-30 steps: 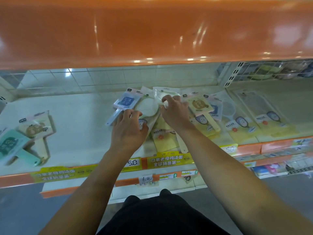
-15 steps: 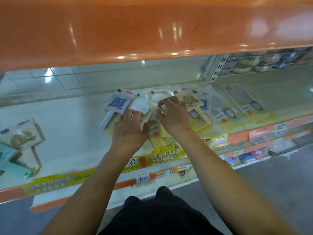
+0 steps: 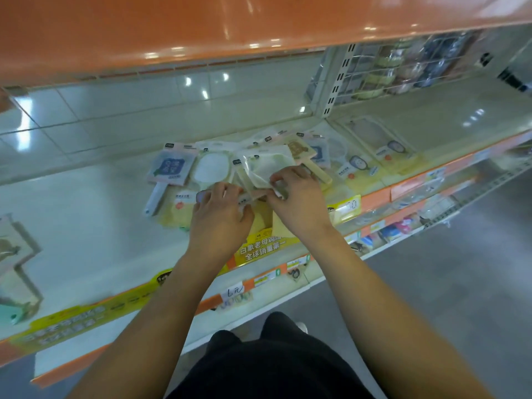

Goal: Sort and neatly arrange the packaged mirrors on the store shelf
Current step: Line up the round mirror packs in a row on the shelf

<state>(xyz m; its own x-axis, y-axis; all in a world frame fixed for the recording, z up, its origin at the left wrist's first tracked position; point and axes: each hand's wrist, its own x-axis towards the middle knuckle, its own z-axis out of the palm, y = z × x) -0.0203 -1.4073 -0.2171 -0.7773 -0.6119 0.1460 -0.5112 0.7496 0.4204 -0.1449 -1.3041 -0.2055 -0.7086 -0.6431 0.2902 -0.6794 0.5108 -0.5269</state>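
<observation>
Both hands are working the middle of the mirror pile on the shelf (image 3: 86,203). Right hand (image 3: 296,203) pinches the near edge of a clear-bagged pale-green mirror (image 3: 266,165), thumb and fingers clamped on the film; the pack is tilted up off the pile and extends away from that hand toward the shelf back. Left hand (image 3: 220,217) has fingers curled on the near end of the same stack, just beside the right hand, gripping what looks like a pack edge or handle; exact item under it is hidden. Left of the left hand: white round mirror (image 3: 211,169), then the blue-card mirror with white handle (image 3: 169,168). Beyond the right hand: a beige paddle mirror (image 3: 302,149); further right, flat yellow-card packs (image 3: 383,156). Handling estimate: light, stiff core in slippery loose poly bag, glass so fragile; film alone will slide or stretch, so better to take hold across the rigid frame or handle through the bag, not the bag corner. Versus half a second ago: the green pack is lifted and rotated higher over the pile, the right hand has shifted to its near edge, the left has closed in beside it, and the head view has swung left and nearer.
</observation>
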